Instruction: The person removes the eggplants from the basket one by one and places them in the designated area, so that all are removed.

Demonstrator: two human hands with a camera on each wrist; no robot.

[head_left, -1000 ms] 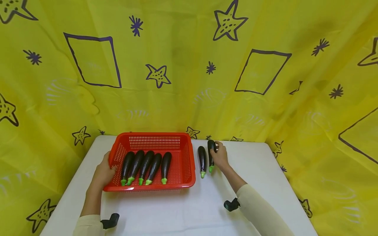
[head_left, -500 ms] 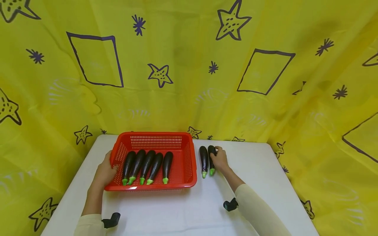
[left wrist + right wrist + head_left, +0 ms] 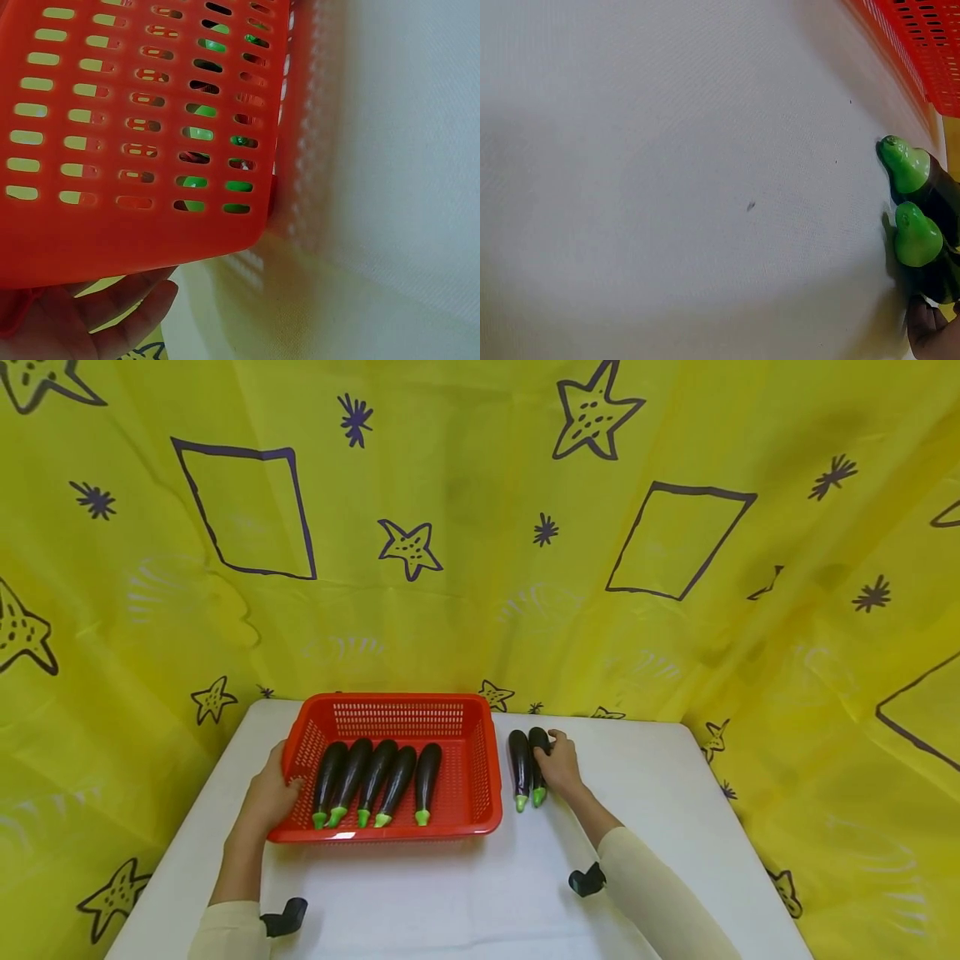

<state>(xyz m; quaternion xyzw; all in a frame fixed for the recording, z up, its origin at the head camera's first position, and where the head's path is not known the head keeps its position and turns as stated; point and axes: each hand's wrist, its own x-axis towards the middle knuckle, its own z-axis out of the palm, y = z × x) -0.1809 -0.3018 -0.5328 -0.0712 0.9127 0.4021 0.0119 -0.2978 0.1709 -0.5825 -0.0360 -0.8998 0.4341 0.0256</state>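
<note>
My left hand (image 3: 272,792) grips the left rim of a red plastic basket (image 3: 463,777). In the left wrist view its fingers (image 3: 154,304) curl under the rim beside the slotted wall. Several dark eggplants (image 3: 377,772) with green stem ends lie side by side inside. Right of the basket, two more rest on the white table. My right hand (image 3: 558,762) holds the right-hand eggplant (image 3: 538,777) near its upper end, thumb and fingers about it. The other eggplant (image 3: 519,764) lies close against its left side. In the right wrist view, both green stem ends point toward the near side.
A white cloth-covered table (image 3: 420,902) carries everything. Behind it hangs a yellow curtain (image 3: 465,627) with drawn stars and squares. Black wrist-worn devices show on both arms, the left one (image 3: 285,917) and the right one (image 3: 587,880).
My right hand has brought its eggplant slightly nearer and down beside the other one on the table. My left hand stays on the basket rim. The head view has shifted slightly.
</note>
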